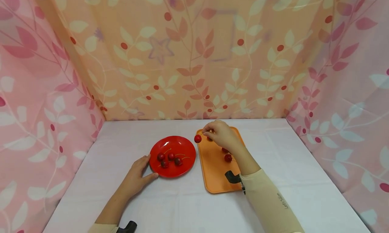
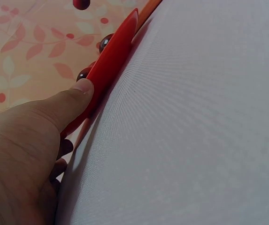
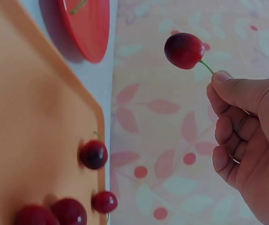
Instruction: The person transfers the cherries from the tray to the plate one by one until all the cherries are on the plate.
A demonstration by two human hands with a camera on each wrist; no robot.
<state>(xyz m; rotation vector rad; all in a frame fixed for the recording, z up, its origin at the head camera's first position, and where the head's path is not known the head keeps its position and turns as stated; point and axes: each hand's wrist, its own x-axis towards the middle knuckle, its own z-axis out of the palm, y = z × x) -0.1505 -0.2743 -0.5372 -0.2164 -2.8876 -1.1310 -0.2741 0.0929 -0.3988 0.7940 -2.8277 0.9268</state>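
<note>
Left flank: Pink leaf-print fabric (image 1: pixel 33 125) slopes down to the white tabletop (image 1: pixel 179 206), bounding the work area on this side.
Left hand: A person's left hand (image 1: pixel 138 177) holds the near-left edge of a red plate (image 1: pixel 173 141), thumb on the rim and fingers at its side, apparently to keep the dish from sliding.
Red plate: It lies flat just beside the tray, a placement that probably keeps the reach between the two short.
Plate cherries: Four cherries (image 1: pixel 171 156) sit clustered on the plate, stems pointing in several directions; the raised rim would stop them rolling off.
Held cherry: One cherry (image 3: pixel 184 50) is held aloft near the tray's left edge, on the plate's side, touching neither dish.
Right hand: The right hand (image 1: pixel 223 133) pinches the cherry's green stem (image 3: pixel 207 67) between thumb and forefinger, the other fingers folded in; gripping the stem likely spares the fruit any squeeze.
Orange tray: The rectangular orange tray (image 1: pixel 212 175) lies lengthwise beneath the right forearm, its low lip seemingly enough to contain round fruit.
Tray cherries: Four more cherries (image 3: pixel 93 154) rest toward its far and right parts, partly hidden from the head camera by hand and arm.
Right sleeve: A pale sleeve (image 1: pixel 270 202) with small lettering covers the forearm.
</note>
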